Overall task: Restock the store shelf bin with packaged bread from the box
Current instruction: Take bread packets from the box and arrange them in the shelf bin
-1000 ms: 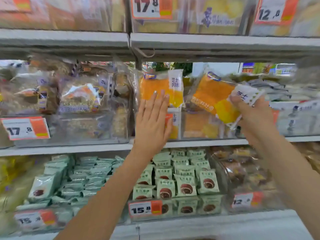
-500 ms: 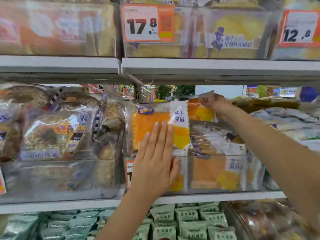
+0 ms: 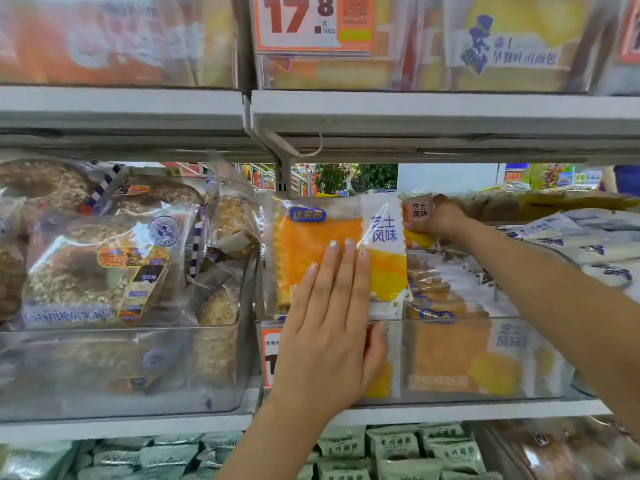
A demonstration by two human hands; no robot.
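A clear plastic bin (image 3: 485,393) on the middle shelf holds orange-and-yellow packaged bread. One bread pack (image 3: 311,233) stands upright at the bin's front left. My left hand (image 3: 329,327) lies flat against it, fingers straight, palm over the bin's front wall. My right hand (image 3: 440,220) reaches over the bin's top and grips a second bread pack (image 3: 417,211) by its edge, behind and to the right of the upright one. Most of that second pack is hidden. More packs (image 3: 460,358) lie inside the bin.
A bin of seeded ring loaves (image 3: 93,271) stands to the left. White packs (image 3: 595,254) are piled on the right. The shelf above (image 3: 415,112) hangs low over the bin and carries a 17.8 price tag (image 3: 311,22). Green packets (image 3: 398,448) fill the shelf below.
My right hand carried the second bread pack up and back into the bin, behind the upright pack. My left hand stayed flat on the upright pack. The view moved closer to the shelf.
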